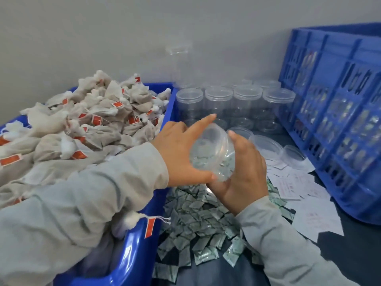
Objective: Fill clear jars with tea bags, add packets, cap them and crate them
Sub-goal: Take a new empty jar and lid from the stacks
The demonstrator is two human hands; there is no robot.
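Observation:
A clear jar (212,153) lies tilted in mid-air at the centre, empty as far as I can tell. My left hand (179,151) grips its left side, index finger stretched out over the top. My right hand (245,172) cups it from below and from the right. Tea bags (86,124) with red tags are heaped in a blue bin (136,252) on the left. Small green-grey packets (195,223) are spread on the table under my hands. Capped empty jars (233,100) stand in rows behind. A blue crate (340,124) stands at the right.
Loose clear lids (266,144) lie between the jars and the crate. White paper slips (296,188) are scattered at the crate's foot. A tall clear jar (181,65) stands at the back against the grey wall. One tea bag (134,218) hangs over the bin's rim.

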